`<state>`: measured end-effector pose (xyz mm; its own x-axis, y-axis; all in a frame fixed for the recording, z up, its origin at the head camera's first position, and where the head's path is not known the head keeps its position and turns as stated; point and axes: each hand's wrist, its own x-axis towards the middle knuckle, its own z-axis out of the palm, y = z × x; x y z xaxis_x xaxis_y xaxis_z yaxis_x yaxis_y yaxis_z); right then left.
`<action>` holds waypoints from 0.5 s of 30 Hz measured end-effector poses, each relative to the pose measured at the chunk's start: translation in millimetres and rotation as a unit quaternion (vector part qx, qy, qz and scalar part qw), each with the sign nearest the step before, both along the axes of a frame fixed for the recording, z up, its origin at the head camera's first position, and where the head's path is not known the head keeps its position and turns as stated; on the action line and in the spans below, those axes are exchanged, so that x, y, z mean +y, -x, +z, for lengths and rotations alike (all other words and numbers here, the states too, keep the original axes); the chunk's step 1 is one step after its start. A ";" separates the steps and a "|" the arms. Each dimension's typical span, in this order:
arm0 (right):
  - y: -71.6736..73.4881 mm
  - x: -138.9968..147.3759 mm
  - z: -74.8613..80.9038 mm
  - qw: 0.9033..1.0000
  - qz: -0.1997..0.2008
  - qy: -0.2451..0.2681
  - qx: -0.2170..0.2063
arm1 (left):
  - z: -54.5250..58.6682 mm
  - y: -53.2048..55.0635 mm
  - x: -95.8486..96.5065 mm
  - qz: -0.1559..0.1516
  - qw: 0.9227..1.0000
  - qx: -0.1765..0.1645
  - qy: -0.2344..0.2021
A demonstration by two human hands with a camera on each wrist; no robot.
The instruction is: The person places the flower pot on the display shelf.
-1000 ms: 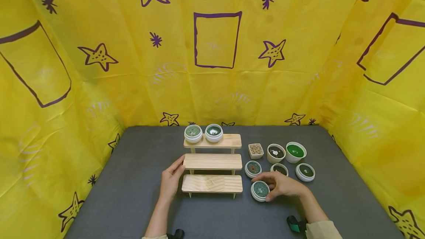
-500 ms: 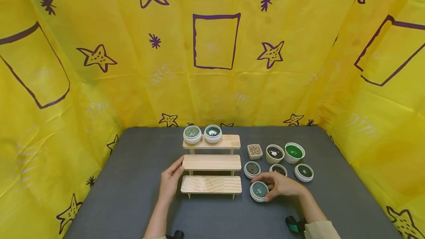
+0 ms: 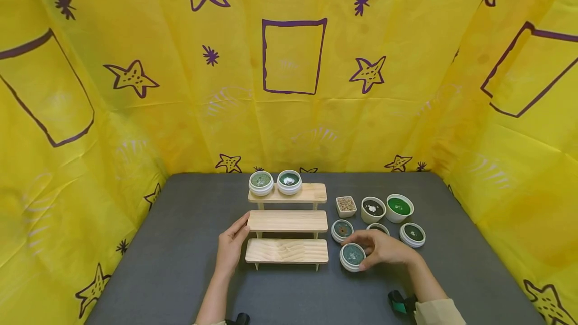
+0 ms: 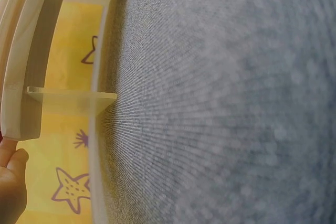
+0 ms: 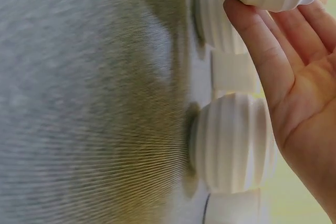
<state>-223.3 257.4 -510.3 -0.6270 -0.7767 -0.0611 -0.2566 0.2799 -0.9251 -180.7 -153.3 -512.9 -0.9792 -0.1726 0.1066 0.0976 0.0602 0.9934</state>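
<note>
Yellow cloth [image 3: 180, 129] marked with purple-outlined stars and rectangles rises around the grey surface [image 3: 149, 265] before us. We see the left hand [image 3: 231, 247] holding the left end of the middle wooden shelf [image 3: 288, 221] between thumb and fingers. To the shelves' right, the right hand [image 3: 386, 251] has thumb and fingers clamped on a teal-filled bowl [image 3: 352, 257], its base just off the surface. We count two bowls [image 3: 261, 184] on the back shelf [image 3: 311, 192] and six other containers [image 3: 399, 208] near the right hand.
</note>
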 end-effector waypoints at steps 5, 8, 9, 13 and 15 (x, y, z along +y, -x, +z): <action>3.3 -4.3 10.3 0.998 -0.023 -0.028 0.044 | 0.9 0.3 -0.6 0.000 1.000 -0.001 -0.001; 5.4 -7.0 17.2 0.997 -0.034 -0.034 0.060 | 0.8 0.1 -0.5 0.001 1.000 -0.001 -0.002; 6.0 -7.9 19.9 0.997 -0.037 -0.033 0.061 | 0.8 0.0 -0.4 0.001 1.000 0.000 -0.003; 9.1 -11.6 30.8 0.997 -0.045 -0.019 0.065 | 1.0 -0.3 0.2 0.001 1.000 0.003 -0.006; 11.4 -13.3 37.0 0.996 -0.047 -0.009 0.070 | 1.0 -0.2 0.3 0.001 1.000 0.004 -0.008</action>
